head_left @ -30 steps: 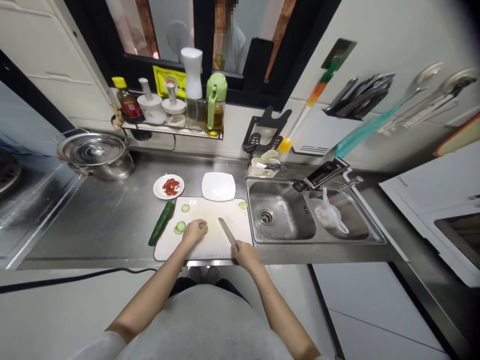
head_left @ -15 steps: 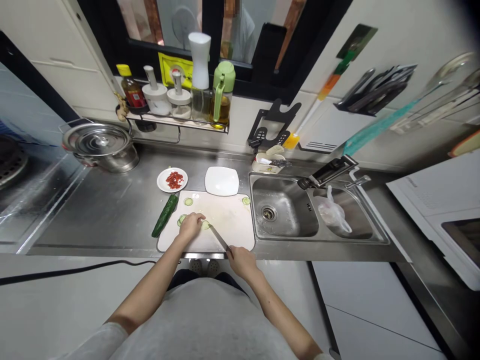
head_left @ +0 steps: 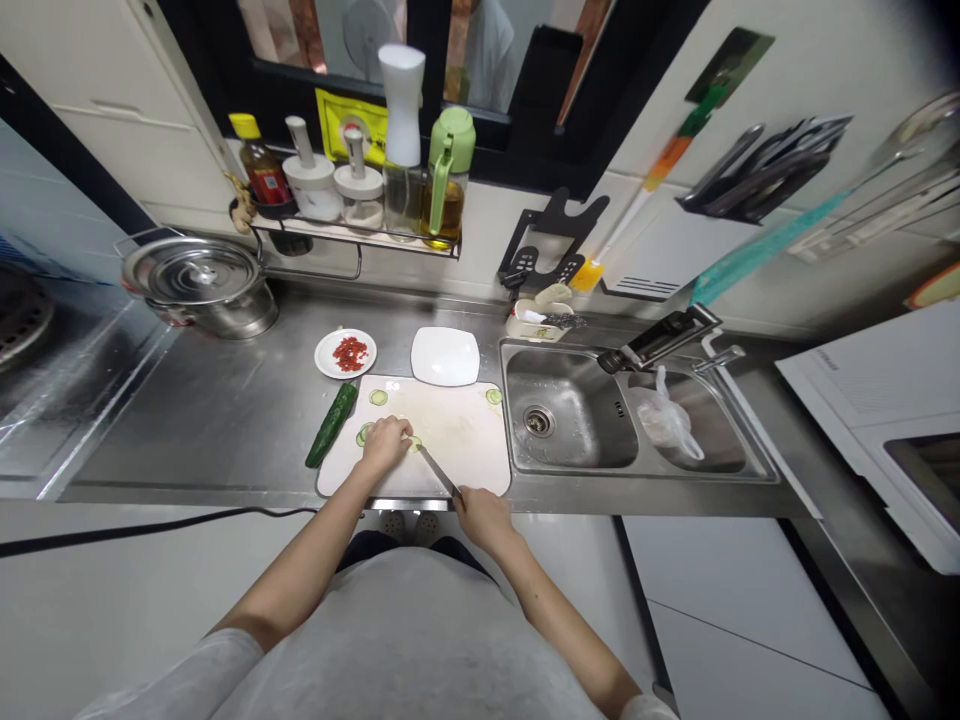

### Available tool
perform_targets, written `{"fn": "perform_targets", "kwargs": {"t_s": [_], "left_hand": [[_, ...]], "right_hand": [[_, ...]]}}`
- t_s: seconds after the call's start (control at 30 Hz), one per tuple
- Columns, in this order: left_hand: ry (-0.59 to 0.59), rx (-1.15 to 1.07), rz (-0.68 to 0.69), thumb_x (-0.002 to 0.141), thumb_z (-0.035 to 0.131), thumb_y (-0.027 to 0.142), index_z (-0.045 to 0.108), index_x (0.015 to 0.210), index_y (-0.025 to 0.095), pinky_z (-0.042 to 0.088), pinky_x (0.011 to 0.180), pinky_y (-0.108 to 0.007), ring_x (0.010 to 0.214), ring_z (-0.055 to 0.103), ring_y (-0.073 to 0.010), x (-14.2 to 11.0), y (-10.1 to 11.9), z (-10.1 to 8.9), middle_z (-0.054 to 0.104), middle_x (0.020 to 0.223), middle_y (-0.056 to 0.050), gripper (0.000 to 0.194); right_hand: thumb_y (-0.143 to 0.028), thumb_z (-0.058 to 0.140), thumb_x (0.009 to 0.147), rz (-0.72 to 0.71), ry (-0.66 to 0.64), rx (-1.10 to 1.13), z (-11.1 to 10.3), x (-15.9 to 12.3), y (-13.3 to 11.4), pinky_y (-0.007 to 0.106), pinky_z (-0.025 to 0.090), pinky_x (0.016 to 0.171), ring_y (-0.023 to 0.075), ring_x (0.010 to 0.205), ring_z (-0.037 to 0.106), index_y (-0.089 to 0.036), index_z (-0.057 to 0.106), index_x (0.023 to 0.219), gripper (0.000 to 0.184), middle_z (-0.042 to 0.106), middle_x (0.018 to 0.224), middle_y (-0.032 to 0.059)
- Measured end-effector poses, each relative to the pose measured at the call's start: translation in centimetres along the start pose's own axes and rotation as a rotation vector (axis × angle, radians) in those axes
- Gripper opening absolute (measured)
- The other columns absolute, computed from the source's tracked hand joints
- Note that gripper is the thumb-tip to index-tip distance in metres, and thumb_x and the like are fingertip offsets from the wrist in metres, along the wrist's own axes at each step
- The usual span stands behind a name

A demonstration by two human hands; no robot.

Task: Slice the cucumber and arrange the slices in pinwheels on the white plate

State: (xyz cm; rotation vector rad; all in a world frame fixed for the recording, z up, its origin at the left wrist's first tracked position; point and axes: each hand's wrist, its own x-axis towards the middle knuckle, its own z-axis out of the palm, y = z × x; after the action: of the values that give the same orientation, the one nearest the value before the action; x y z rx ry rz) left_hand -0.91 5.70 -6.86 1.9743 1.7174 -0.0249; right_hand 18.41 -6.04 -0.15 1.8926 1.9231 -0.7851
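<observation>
A white cutting board [head_left: 465, 445] lies on the steel counter in front of me. My left hand [head_left: 385, 443] is curled over cucumber slices [head_left: 414, 444] on the board, fingers pressed down on them. My right hand [head_left: 482, 516] grips the handle of a knife [head_left: 437, 470] at the board's near edge; its blade points up-left and its tip meets the slices by my left fingers. Loose slices lie at the board's far edge [head_left: 379, 398] and right corner [head_left: 493, 396]. A whole cucumber piece [head_left: 331, 425] rests along the board's left side.
A small plate of chopped red chilli [head_left: 346, 354] and a white square plate [head_left: 445, 356] sit behind the board. The double sink [head_left: 570, 420] is to the right, a lidded steel pot [head_left: 196, 282] to the far left, a condiment rack [head_left: 352, 200] on the wall.
The knife swung from the board's middle right toward my left hand, and its tip now meets the slices. My right hand drew back to the board's near edge. The camera tilted slightly.
</observation>
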Motion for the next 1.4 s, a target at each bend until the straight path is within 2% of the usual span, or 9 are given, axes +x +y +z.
{"fn": "perform_targets", "kwargs": {"t_s": [0.23,0.5,0.97,1.2,1.4], "left_hand": [[0.007,-0.033,-0.021,0.083,0.051,0.025,0.069,0.097,0.026,0.037,0.09,-0.038,0.104,0.056,-0.0238,0.0,-0.1,0.1,0.067,0.106,-0.005,0.023],[0.0,-0.044,-0.034,0.081,0.053,0.025,0.07,0.096,0.027,0.037,0.091,-0.038,0.106,0.056,-0.0244,0.3,-0.2,0.3,0.067,0.108,-0.004,0.022],[0.008,-0.047,-0.03,0.081,0.054,0.027,0.071,0.094,0.029,0.037,0.091,-0.038,0.104,0.056,-0.0242,0.4,-0.4,0.4,0.068,0.105,-0.004,0.021],[0.004,-0.041,-0.036,0.081,0.053,0.021,0.07,0.096,0.029,0.037,0.092,-0.039,0.105,0.056,-0.0239,0.3,-0.6,0.5,0.068,0.106,-0.003,0.024],[0.005,-0.048,-0.044,0.081,0.053,0.021,0.07,0.098,0.03,0.035,0.093,-0.039,0.106,0.056,-0.0241,0.1,-0.5,0.2,0.068,0.106,-0.003,0.025]], "right_hand": [[-0.027,0.036,0.096,0.005,-0.033,-0.023,-0.1,0.2,-0.3,0.033,0.045,0.079,0.0255,0.1,0.066,-0.018,0.065,0.111,0.035,0.072,0.102,0.0142],[-0.027,0.039,0.094,0.008,-0.098,-0.043,-1.1,1.2,-0.4,0.032,0.046,0.077,0.0258,0.1,0.066,-0.019,0.066,0.111,0.032,0.071,0.105,0.0146],[-0.024,0.04,0.093,0.001,-0.098,-0.054,-1.5,2.3,-1.2,0.032,0.047,0.076,0.0246,0.1,0.066,-0.02,0.065,0.112,0.031,0.07,0.107,0.0137],[-0.024,0.04,0.093,0.017,-0.125,-0.036,-1.4,2.5,-1.4,0.033,0.047,0.077,0.0252,0.102,0.065,-0.019,0.065,0.113,0.033,0.069,0.109,0.0145],[-0.022,0.039,0.092,-0.007,-0.097,-0.024,-1.2,2.5,-1.3,0.033,0.047,0.077,0.0258,0.101,0.066,-0.018,0.065,0.112,0.033,0.07,0.107,0.015]]}}
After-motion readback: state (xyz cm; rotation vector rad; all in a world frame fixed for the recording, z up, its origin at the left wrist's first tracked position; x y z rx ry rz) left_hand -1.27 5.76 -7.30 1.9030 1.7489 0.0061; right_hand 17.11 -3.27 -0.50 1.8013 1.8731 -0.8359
